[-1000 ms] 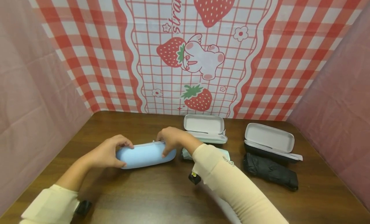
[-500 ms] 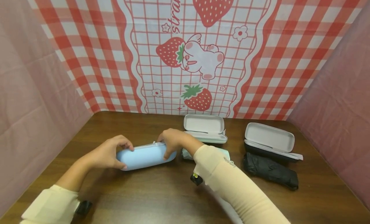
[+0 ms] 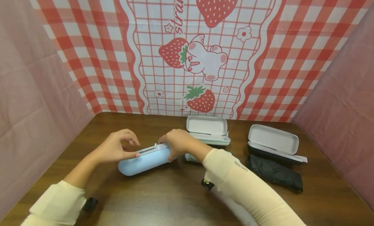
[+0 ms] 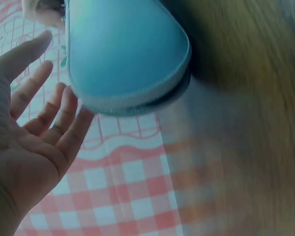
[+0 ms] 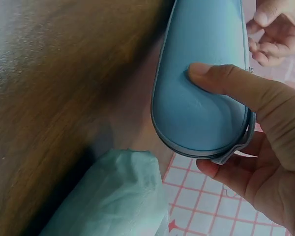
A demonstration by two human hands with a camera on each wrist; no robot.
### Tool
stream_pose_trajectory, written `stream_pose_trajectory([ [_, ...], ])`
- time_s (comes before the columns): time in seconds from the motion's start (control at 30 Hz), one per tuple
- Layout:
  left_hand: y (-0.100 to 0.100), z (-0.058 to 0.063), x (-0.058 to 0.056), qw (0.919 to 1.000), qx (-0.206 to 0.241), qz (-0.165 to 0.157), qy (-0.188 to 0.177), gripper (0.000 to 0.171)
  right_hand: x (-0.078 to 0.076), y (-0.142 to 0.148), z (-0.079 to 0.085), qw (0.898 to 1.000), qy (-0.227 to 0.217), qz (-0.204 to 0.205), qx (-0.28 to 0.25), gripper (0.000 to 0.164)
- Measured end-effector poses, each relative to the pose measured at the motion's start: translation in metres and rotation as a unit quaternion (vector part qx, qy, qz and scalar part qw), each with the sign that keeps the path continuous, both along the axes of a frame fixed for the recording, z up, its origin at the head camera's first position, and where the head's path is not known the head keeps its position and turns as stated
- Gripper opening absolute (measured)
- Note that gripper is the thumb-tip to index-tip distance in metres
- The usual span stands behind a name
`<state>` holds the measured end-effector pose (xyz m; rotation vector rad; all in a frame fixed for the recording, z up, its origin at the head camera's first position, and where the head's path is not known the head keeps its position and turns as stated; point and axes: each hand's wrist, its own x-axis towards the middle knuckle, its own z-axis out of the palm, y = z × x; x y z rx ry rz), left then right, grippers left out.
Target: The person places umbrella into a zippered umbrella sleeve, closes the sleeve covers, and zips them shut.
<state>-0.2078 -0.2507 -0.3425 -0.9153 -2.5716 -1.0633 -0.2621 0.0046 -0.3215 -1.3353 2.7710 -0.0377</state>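
Observation:
A light-blue zippered case [image 3: 146,163] lies slightly askew on the table, left of centre. My right hand [image 3: 179,141] grips its right end; in the right wrist view the thumb presses the smooth side while fingers curl behind the end. Near that hand a zipper pull [image 3: 156,146] stands on the upper edge, and a narrow dark gap shows along the zipper. At the case's left part hovers my left hand [image 3: 114,148], fingers loosely bent. The left wrist view has these fingers spread beside the case [image 4: 128,54], not wrapped around it.
Behind my right arm stands an open mint case [image 3: 208,135] with a mint fabric bundle [image 5: 118,196] before it, partly hidden. Farther right are an open black case [image 3: 271,143] and a black wrapped bundle [image 3: 274,174]. A checked strawberry cloth [image 3: 204,67] hangs behind the table.
My left hand has let go of the case's left end and moved up and right toward the zipper. The case has turned, its left end now nearer; a gap shows at the zipper.

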Motion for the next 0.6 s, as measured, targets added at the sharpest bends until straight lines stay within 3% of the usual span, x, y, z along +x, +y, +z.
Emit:
stream_pose_trajectory([
  [0.2, 0.017, -0.005, -0.001, 0.9987, 0.035, -0.023, 0.03, 0.021, 0.005, 0.004, 0.0, 1.0, 0.011, 0.014, -0.012, 0.065],
  [0.37, 0.032, -0.009, -0.003, 0.9958, 0.032, -0.031, 0.08, 0.017, 0.005, 0.007, -0.003, 0.999, 0.023, 0.021, -0.018, 0.062],
  [0.47, 0.041, -0.008, -0.002, 0.9968, 0.016, -0.008, 0.078, 0.012, 0.004, 0.008, -0.005, 0.999, 0.023, 0.024, -0.027, 0.062],
  [0.6, 0.054, -0.007, 0.002, 0.9969, -0.002, 0.061, 0.05, 0.004, 0.003, 0.009, -0.007, 0.999, 0.022, 0.027, -0.035, 0.063],
])
